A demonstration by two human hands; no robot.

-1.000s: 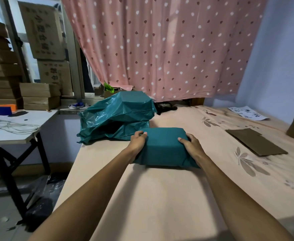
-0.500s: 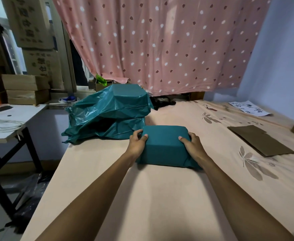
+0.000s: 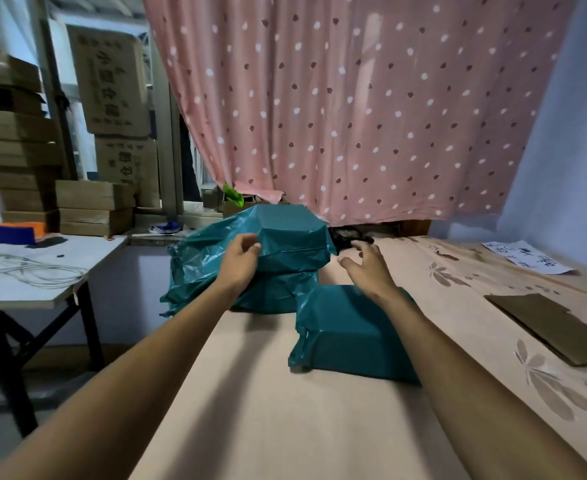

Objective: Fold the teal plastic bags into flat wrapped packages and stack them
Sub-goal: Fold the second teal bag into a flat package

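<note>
Both hands have left the folded package (image 3: 351,336), left hand (image 3: 238,263) and right hand (image 3: 366,268) outstretched, grips apart.

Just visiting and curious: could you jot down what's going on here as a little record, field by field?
Setting: bed-like surface with a floral sheet, spotted pink curtain behind
Left hand: empty, fingers open, at the crumpled teal bag pile
Right hand: empty, fingers spread, above the sheet
Folded package: teal, flat, lying on the sheet, not held
Also on the sheet: brown cardboard piece, written paper
Left side: table with white cable, stacked cartons
</note>
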